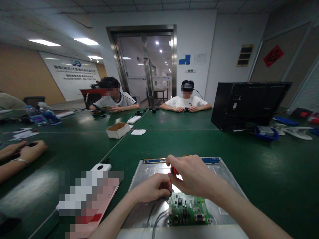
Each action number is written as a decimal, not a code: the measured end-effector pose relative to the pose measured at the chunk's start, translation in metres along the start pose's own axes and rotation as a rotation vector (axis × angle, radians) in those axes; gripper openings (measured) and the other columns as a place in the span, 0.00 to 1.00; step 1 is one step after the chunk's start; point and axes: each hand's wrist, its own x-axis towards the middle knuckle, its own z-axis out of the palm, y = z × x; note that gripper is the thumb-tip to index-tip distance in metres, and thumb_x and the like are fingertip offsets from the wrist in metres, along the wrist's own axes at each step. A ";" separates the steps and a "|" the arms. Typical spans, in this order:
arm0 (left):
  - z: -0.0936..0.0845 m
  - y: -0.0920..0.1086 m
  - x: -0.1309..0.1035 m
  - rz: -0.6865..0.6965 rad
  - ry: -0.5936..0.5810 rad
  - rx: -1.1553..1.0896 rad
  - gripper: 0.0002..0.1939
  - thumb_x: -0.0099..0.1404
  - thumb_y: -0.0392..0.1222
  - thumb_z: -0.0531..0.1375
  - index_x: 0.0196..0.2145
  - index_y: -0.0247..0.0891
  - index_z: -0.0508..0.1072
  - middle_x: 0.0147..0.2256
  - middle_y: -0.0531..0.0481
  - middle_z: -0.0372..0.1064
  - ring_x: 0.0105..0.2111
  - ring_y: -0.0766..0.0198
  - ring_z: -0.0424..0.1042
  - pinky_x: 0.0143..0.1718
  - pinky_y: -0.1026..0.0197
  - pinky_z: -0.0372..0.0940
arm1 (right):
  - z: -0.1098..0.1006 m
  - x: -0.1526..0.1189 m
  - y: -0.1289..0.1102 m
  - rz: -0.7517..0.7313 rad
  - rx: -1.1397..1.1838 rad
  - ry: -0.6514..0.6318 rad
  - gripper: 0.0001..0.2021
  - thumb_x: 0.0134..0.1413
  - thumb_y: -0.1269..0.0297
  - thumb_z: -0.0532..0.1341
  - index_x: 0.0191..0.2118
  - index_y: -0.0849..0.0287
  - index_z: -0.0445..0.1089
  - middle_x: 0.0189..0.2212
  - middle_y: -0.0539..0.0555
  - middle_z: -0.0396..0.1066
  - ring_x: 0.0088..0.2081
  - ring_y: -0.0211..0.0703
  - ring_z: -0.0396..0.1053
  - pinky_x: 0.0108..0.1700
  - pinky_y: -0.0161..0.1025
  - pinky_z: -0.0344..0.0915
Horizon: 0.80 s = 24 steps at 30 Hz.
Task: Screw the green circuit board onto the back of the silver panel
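A silvery metal panel [224, 186] lies on the green table, with a blue circuit strip [210, 160] along its far edge. On its near half sits a green circuit board [188, 209], with dark cables to its left. My right hand [190, 172] is closed on a small red and black tool [173, 170], held over the panel just beyond the board. Beside it, my left hand [157, 187] has its fingers closed at the board's far left corner, by the lower part of the tool; what they pinch, if anything, is hidden.
A white power strip [101, 167] lies left of the panel. Farther off are an open cardboard box [117, 130], a black monitor [249, 104] and a blue tray [266, 133]. Another person's hands [30, 152] are at the left; two people sit across the table.
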 end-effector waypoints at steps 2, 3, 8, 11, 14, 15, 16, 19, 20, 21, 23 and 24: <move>0.000 0.001 0.000 0.003 0.002 0.005 0.05 0.52 0.31 0.58 0.28 0.37 0.67 0.25 0.57 0.63 0.27 0.66 0.63 0.28 0.67 0.58 | 0.000 0.000 0.000 -0.001 -0.006 0.001 0.09 0.55 0.67 0.55 0.43 0.57 0.64 0.30 0.51 0.75 0.26 0.40 0.69 0.25 0.37 0.42; 0.000 0.002 0.001 0.003 0.005 0.008 0.05 0.52 0.31 0.58 0.28 0.37 0.67 0.25 0.57 0.63 0.26 0.66 0.63 0.28 0.67 0.58 | 0.000 0.001 0.000 0.000 -0.009 0.000 0.09 0.55 0.67 0.55 0.43 0.57 0.64 0.30 0.51 0.75 0.26 0.40 0.69 0.25 0.37 0.42; 0.000 0.004 0.001 -0.005 0.012 0.021 0.04 0.52 0.31 0.58 0.28 0.37 0.68 0.25 0.57 0.64 0.26 0.66 0.63 0.29 0.66 0.59 | 0.001 0.002 0.001 0.015 -0.047 -0.021 0.08 0.54 0.66 0.57 0.41 0.57 0.63 0.28 0.51 0.75 0.25 0.41 0.69 0.24 0.36 0.41; 0.000 0.003 0.000 -0.007 0.006 0.031 0.05 0.53 0.31 0.58 0.29 0.36 0.70 0.25 0.57 0.65 0.26 0.66 0.64 0.28 0.67 0.58 | 0.000 0.001 0.002 0.021 -0.060 -0.021 0.06 0.54 0.65 0.57 0.39 0.57 0.63 0.27 0.51 0.75 0.25 0.41 0.68 0.24 0.36 0.40; -0.001 0.003 0.000 0.010 0.008 0.035 0.06 0.52 0.30 0.57 0.29 0.36 0.71 0.25 0.57 0.65 0.26 0.67 0.63 0.28 0.67 0.58 | -0.001 0.000 0.001 0.000 -0.011 -0.004 0.08 0.53 0.65 0.58 0.40 0.57 0.63 0.31 0.52 0.75 0.27 0.41 0.69 0.25 0.36 0.41; -0.001 0.004 0.000 0.014 0.010 0.035 0.06 0.52 0.29 0.57 0.29 0.36 0.70 0.25 0.57 0.65 0.26 0.67 0.63 0.28 0.67 0.58 | -0.001 0.000 0.001 -0.010 0.014 0.002 0.08 0.53 0.65 0.58 0.40 0.57 0.63 0.33 0.52 0.74 0.28 0.42 0.69 0.25 0.36 0.42; -0.001 0.005 0.000 0.015 0.013 0.035 0.06 0.52 0.29 0.58 0.28 0.36 0.70 0.25 0.57 0.65 0.26 0.67 0.63 0.28 0.67 0.58 | -0.002 0.000 0.001 -0.017 0.036 0.006 0.09 0.52 0.66 0.58 0.41 0.57 0.63 0.34 0.52 0.74 0.29 0.42 0.69 0.25 0.36 0.43; -0.001 0.006 0.000 0.001 0.011 0.032 0.04 0.52 0.30 0.58 0.26 0.36 0.69 0.24 0.58 0.64 0.25 0.67 0.63 0.28 0.67 0.59 | -0.002 0.000 0.001 -0.018 0.074 0.006 0.11 0.52 0.69 0.57 0.43 0.57 0.64 0.35 0.52 0.74 0.30 0.41 0.69 0.26 0.36 0.45; -0.001 0.007 0.000 -0.004 0.009 0.030 0.04 0.52 0.30 0.58 0.26 0.36 0.69 0.24 0.58 0.64 0.25 0.67 0.63 0.28 0.67 0.59 | -0.001 0.001 0.001 -0.016 0.076 0.003 0.11 0.52 0.69 0.57 0.43 0.57 0.64 0.35 0.51 0.74 0.29 0.41 0.69 0.26 0.36 0.45; -0.001 0.006 0.000 -0.009 0.007 0.028 0.04 0.52 0.30 0.58 0.26 0.36 0.69 0.24 0.57 0.64 0.26 0.67 0.64 0.28 0.67 0.59 | 0.000 0.001 0.001 -0.012 0.073 0.002 0.11 0.52 0.69 0.57 0.43 0.58 0.64 0.34 0.52 0.74 0.29 0.41 0.69 0.26 0.36 0.45; -0.001 0.005 0.000 -0.016 0.005 0.024 0.04 0.53 0.31 0.59 0.28 0.36 0.70 0.25 0.57 0.65 0.26 0.66 0.64 0.28 0.67 0.59 | 0.002 0.002 0.002 -0.005 0.056 0.006 0.11 0.52 0.69 0.57 0.43 0.58 0.64 0.34 0.52 0.74 0.29 0.41 0.69 0.26 0.36 0.45; -0.001 0.005 0.000 -0.019 0.004 0.021 0.04 0.53 0.31 0.59 0.29 0.36 0.70 0.25 0.57 0.66 0.27 0.66 0.65 0.28 0.67 0.59 | 0.003 0.003 0.002 -0.003 0.047 0.009 0.11 0.52 0.69 0.57 0.43 0.58 0.64 0.34 0.52 0.74 0.30 0.41 0.70 0.26 0.36 0.45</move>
